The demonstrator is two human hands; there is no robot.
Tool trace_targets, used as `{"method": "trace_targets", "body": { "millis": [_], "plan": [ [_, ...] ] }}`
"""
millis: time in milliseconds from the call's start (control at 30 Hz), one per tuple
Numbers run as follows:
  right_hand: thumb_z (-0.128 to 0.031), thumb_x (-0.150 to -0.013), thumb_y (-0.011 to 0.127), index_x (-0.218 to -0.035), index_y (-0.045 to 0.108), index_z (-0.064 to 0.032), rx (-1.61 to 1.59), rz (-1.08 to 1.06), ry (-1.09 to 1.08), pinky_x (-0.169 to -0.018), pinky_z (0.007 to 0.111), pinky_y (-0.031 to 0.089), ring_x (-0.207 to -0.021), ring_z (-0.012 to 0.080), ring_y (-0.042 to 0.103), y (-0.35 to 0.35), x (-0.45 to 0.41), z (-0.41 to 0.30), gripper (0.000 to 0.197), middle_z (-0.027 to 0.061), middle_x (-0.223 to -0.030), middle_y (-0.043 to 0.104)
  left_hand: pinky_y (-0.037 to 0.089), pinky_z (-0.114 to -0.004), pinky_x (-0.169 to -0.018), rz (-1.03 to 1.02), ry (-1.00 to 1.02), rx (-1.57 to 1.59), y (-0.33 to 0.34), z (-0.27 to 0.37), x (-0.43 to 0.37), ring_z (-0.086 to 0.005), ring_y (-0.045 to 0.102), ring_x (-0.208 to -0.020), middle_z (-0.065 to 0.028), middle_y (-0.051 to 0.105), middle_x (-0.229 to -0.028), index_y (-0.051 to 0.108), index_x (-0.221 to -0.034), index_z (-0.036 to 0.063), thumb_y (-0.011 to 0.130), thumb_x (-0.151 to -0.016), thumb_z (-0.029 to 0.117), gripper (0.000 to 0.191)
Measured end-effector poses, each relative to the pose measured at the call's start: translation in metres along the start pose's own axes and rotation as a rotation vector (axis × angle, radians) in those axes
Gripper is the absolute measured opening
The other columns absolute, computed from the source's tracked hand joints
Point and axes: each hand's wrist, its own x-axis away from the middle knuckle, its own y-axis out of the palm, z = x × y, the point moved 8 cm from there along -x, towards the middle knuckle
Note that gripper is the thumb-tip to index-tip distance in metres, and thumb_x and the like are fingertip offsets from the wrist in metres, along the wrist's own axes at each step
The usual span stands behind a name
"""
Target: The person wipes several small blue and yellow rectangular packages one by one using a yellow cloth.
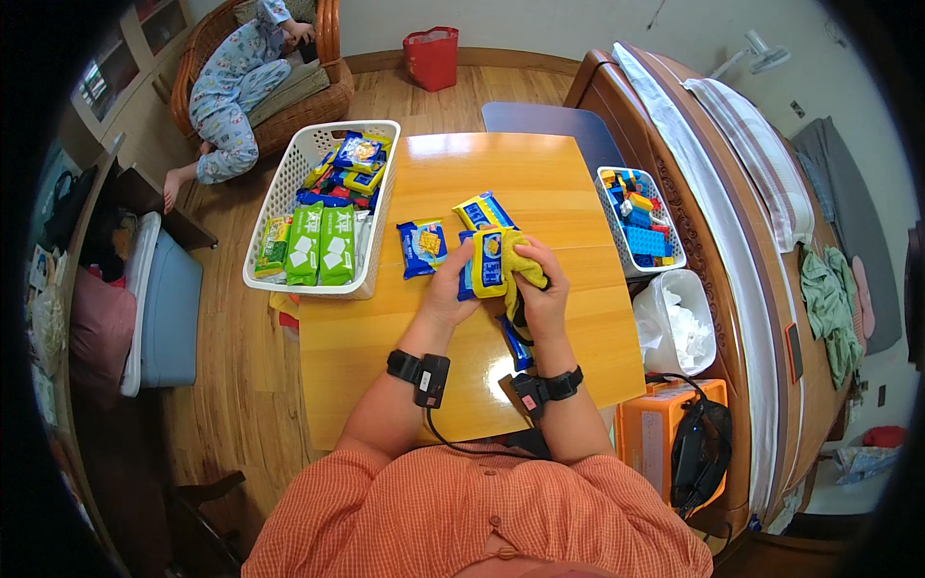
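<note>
Over the wooden table my left hand grips a yellow-and-blue snack packet by its left side. My right hand holds a yellow cloth against the packet's right edge. Just left of my hands lies a blue packet with a cracker picture. Beyond them rests another yellow-and-blue packet. A blue packet sits below my hands, partly hidden by my right hand and wrist. More blue wrapping shows behind the held packet; whether I hold it too is unclear.
A white perforated basket of snack packets and green packs stands at the table's left. Toy bricks fill a white basket on the right, above a bin with tissues. A person sits curled in a wicker chair.
</note>
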Motion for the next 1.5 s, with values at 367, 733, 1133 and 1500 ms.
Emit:
{"method": "trace_targets", "body": {
  "millis": [367,733,1133,1500],
  "plan": [
    [0.007,-0.072,0.075,-0.105,0.071,-0.0068,0.097,-0.162,-0.091,-0.100,0.036,0.046,-0.112,0.0268,0.062,0.018,-0.002,-0.017,0.036,0.0125,-0.122,0.065,0.051,-0.034,-0.096,0.146,0.143,-0.344,-0.006,0.003,-0.002,-0.0190,0.062,-0.111,-0.0115,0.061,-0.123,0.049,-0.135,0.0048,0.049,-0.104,0.023,0.036],
    [0.000,-0.069,0.079,-0.103,0.074,-0.0104,0.474,-0.165,-0.238,-0.093,0.038,0.048,-0.107,0.0293,0.061,0.029,0.002,-0.029,0.036,0.0092,-0.121,0.066,0.049,-0.037,-0.097,0.066,0.053,-0.156,-0.008,-0.005,0.003,-0.0226,0.061,-0.115,-0.0104,0.062,-0.126,0.052,-0.133,0.0041,0.043,-0.104,0.044,0.050],
    [0.006,-0.072,0.072,-0.109,0.071,-0.0086,0.432,0.053,-0.181,-0.096,0.038,0.047,-0.110,0.0316,0.060,0.005,-0.004,-0.021,0.041,0.0126,-0.122,0.065,0.045,-0.038,-0.104,-0.045,0.024,-0.087,0.007,-0.009,0.003,-0.0240,0.058,-0.121,-0.0115,0.060,-0.132,0.049,-0.138,0.0037,0.043,-0.105,0.037,0.047],
    [0.003,-0.059,0.075,-0.091,0.076,-0.0139,0.480,-0.375,-0.347,-0.087,0.038,0.050,-0.100,0.0278,0.061,0.052,0.010,-0.035,0.036,0.0037,-0.112,0.070,0.041,-0.042,-0.109,0.079,0.149,0.030,-0.001,0.011,0.000,-0.0307,0.054,-0.127,-0.0171,0.051,-0.142,0.040,-0.145,0.0067,0.035,-0.103,0.055,0.064]
  ]
}}
